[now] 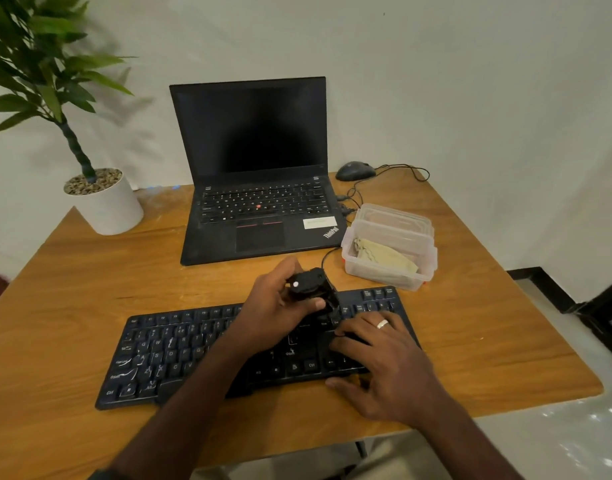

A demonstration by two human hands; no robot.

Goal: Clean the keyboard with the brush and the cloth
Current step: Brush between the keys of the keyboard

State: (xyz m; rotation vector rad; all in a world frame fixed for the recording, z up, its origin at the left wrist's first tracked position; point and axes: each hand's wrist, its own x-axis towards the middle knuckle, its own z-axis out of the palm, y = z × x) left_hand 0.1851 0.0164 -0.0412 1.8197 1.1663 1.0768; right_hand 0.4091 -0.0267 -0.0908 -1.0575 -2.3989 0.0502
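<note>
The right hand (377,362) rests flat on the black keyboard (179,355), steadying it on the table (89,289). The left hand (280,303) grips the black brush (315,289); short strokes suit best. At two o'clock, the cloth (384,254) waits in a clear tub (391,247).

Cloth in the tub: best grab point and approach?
Likely a pinch from straight above on the cloth's raised crumpled fold near the middle. The tub is open on top, its walls block any side approach, and the cloth lies loosely bunched inside, so a fold stands proud enough to pinch.
</note>
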